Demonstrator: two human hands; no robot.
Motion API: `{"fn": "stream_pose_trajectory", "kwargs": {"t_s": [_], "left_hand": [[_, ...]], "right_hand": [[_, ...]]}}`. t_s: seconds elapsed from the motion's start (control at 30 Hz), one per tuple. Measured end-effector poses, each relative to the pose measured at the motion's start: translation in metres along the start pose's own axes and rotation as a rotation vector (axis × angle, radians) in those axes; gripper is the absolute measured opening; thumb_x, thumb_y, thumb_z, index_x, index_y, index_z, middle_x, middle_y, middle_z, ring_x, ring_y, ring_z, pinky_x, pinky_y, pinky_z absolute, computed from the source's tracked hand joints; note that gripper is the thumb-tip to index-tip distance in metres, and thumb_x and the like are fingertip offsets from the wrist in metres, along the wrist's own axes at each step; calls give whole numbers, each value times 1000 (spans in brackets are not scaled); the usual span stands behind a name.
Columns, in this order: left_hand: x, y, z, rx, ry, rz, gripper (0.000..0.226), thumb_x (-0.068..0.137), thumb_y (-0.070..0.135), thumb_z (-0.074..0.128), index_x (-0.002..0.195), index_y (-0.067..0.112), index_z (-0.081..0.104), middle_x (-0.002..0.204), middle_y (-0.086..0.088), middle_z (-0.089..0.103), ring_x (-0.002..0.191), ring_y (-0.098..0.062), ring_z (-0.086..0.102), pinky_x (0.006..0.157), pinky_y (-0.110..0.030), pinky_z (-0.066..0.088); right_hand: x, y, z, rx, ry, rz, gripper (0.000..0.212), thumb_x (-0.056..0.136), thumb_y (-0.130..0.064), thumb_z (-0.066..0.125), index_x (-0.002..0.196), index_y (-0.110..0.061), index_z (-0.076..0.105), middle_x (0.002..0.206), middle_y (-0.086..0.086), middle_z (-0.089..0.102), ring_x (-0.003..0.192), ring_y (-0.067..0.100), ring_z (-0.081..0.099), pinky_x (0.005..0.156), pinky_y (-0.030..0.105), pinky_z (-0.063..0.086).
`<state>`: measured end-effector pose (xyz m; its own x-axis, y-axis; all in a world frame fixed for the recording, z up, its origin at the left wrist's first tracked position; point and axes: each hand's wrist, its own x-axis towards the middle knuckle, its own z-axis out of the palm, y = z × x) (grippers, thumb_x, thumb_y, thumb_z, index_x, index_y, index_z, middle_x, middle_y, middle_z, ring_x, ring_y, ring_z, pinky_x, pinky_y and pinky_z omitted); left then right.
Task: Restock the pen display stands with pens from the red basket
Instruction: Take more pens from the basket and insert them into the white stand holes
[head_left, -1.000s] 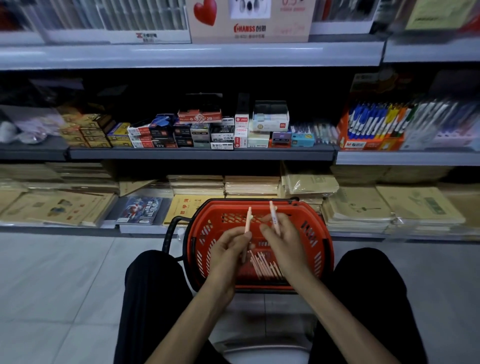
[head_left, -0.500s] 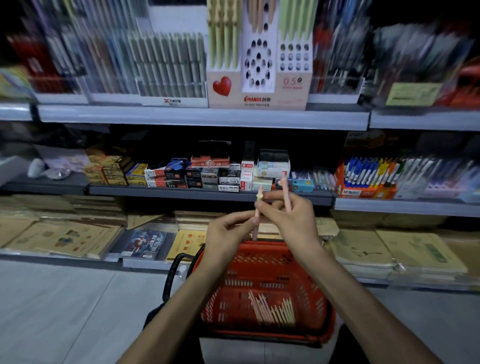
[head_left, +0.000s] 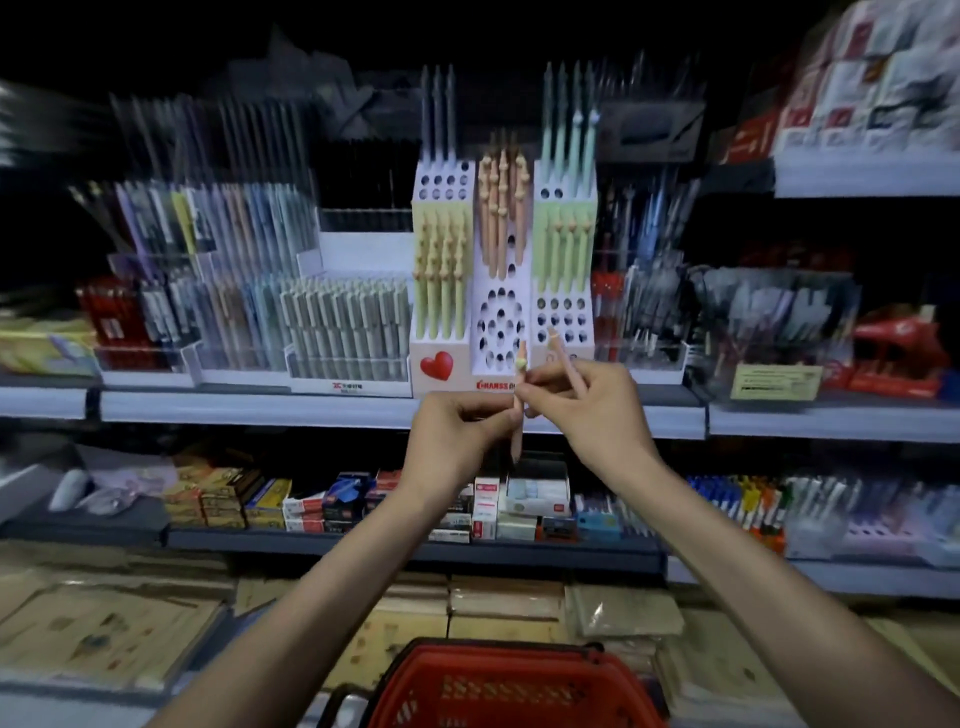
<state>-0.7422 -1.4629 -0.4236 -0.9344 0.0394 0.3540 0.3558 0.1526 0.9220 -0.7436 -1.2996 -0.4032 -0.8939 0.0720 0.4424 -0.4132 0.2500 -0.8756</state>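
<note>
Left hand (head_left: 457, 426) pinches pen 1 (head_left: 515, 439), right hand (head_left: 602, 415) grips pen 2 (head_left: 564, 358); close shafts may clash, miss display stand (head_left: 449, 383) hole, drop

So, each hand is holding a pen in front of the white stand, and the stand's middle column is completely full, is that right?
Not quite: the head view shows the middle column filled only in its upper part, with empty holes below. The left hand and right hand do each hold a pen in front of the white stand.
</note>
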Motion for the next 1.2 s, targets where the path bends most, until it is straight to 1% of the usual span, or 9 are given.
{"fn": "stream_pose_trajectory", "kwargs": {"t_s": [0.13,0.33,0.5,0.6,0.7,0.8,0.87,1.07,1.2], "left_hand": [[45,29,-3,88,24,29,7,92,12,77,95,7,82,83,-7,80,72,-17,76,57,-10,47],[118,69,-10,252,97,92,7,93,12,76,88,11,80,76,-5,78,58,-19,74,41,-21,45],[169,76,-13,426,213,148,6,91,22,79,89,20,84,69,4,75,54,-14,69,56,-32,60],[189,79,-14,636,267,152,10,89,39,78,92,30,84,77,7,76,71,-15,69,57,-29,50],[204,79,-17,784,291,199,16,89,45,76,98,33,84,81,6,77,76,-17,68,57,-27,44],[217,77,-20,904,332,246,21,89,49,75,102,34,83,88,2,78,97,-23,67,79,-36,50],[220,75,-19,978,354,257,22,91,50,73,103,34,82,93,1,77,112,-26,58,90,-39,42],[216,65,-7,1026,398,189,15,92,42,73,98,32,82,105,0,63,119,-28,45,91,-42,30],[214,55,2,1100,417,147,13,90,37,74,96,29,82,113,-3,56,118,-29,43,91,-43,29]], "right_hand": [[47,-19,1,-59,40,-48,6,86,-12,82,86,-8,78,82,-1,78,81,-2,73,76,20,61],[122,-46,7,-148,114,-111,10,84,-16,85,91,-11,81,80,-3,77,73,9,75,71,26,63],[170,-51,20,-188,158,-125,18,82,-19,87,73,-27,74,71,-7,75,69,15,76,73,45,65],[189,-49,28,-192,186,-122,16,80,-18,88,72,-26,75,71,-7,75,69,12,75,71,44,65],[203,-47,32,-208,199,-129,22,79,-20,88,67,-30,72,70,-6,75,69,13,75,70,46,65],[212,-44,35,-204,203,-118,27,80,-17,87,66,-31,69,73,-5,76,68,13,75,72,44,65],[216,-40,39,-211,206,-101,27,81,-17,87,67,-32,69,75,-4,76,69,16,76,72,44,65],[216,-27,45,-221,225,-22,23,82,-21,86,68,-29,71,70,-4,75,62,17,75,60,46,64],[215,-15,50,-230,217,22,23,80,-23,87,64,-25,71,67,-3,74,63,20,75,63,48,64]]}}
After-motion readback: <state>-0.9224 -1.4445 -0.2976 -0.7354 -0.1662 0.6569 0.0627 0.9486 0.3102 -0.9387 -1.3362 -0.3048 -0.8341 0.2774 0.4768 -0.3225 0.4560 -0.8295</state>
